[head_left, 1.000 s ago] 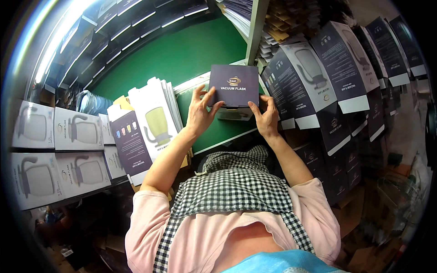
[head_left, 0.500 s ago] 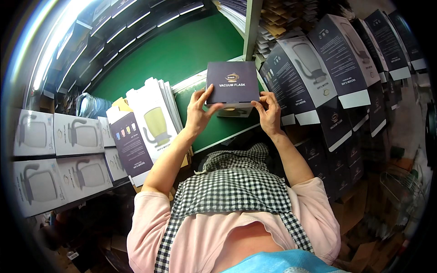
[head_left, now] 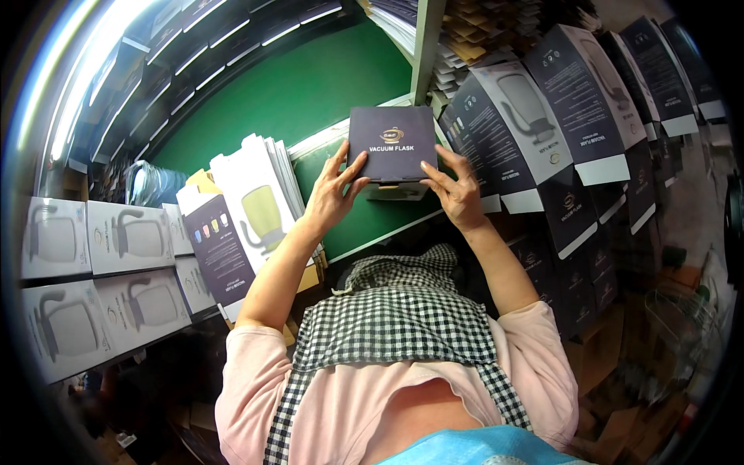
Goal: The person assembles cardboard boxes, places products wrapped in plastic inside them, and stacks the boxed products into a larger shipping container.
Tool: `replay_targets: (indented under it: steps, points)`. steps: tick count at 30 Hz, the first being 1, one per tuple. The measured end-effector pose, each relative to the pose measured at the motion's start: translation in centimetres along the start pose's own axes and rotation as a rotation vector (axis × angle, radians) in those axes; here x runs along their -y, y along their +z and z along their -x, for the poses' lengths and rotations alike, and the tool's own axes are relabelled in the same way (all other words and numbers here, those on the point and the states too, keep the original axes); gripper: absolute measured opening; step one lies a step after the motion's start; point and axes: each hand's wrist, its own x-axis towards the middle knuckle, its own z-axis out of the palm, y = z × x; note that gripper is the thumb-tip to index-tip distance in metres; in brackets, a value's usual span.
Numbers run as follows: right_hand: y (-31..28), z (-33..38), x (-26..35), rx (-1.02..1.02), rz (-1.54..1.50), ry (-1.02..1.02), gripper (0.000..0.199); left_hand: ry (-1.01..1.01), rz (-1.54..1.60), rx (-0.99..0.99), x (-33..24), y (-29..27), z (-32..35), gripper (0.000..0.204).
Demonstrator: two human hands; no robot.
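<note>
A dark purple vacuum flask box (head_left: 390, 139) stands in front of me on the green work table, its lid side up with a gold cup emblem. My left hand (head_left: 335, 188) grips its left near corner, the fingers along the left side and over the top edge, the thumb by the front edge. On the opposite near corner is my right hand (head_left: 457, 190), fingers bent against the right side and the front edge of the lid. Below that edge a strip of the box's pale front shows. What the box holds is hidden.
Flat folded cartons (head_left: 252, 198) lean to my left, beside stacked white flask boxes (head_left: 132, 236). More flattened dark cartons (head_left: 515, 116) fan out on the right, next to a pale upright post (head_left: 427, 50). Rows of dark boxes (head_left: 194, 58) line the far left.
The box has shifted slightly left. My left fingers have slid further onto its top edge, and my right fingers have moved up and in toward the lid's near right corner.
</note>
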Motion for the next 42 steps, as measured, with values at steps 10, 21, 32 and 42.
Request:
replay_targets:
  steps: [10, 21, 32, 42]
  points:
    - [0.9, 0.1, 2.4, 0.125, 0.070, -0.027, 0.034, 0.133, -0.278, -0.080, -3.4, -2.3, -2.7, 0.036]
    - [5.8, 1.5, 1.9, -0.097, -0.087, -0.128, 0.013, -0.184, 0.374, 0.008, -2.0, 0.6, -5.2, 0.012]
    - [5.6, 1.4, 2.2, 0.049, 0.219, -0.266, 0.030, -0.609, 0.691, 0.041, 3.5, 4.1, -4.3, 0.060]
    - [6.7, 0.6, 2.1, -0.086, -0.010, -0.154, 0.037, -0.583, 0.934, -0.050, 2.5, 4.1, -4.2, 0.052]
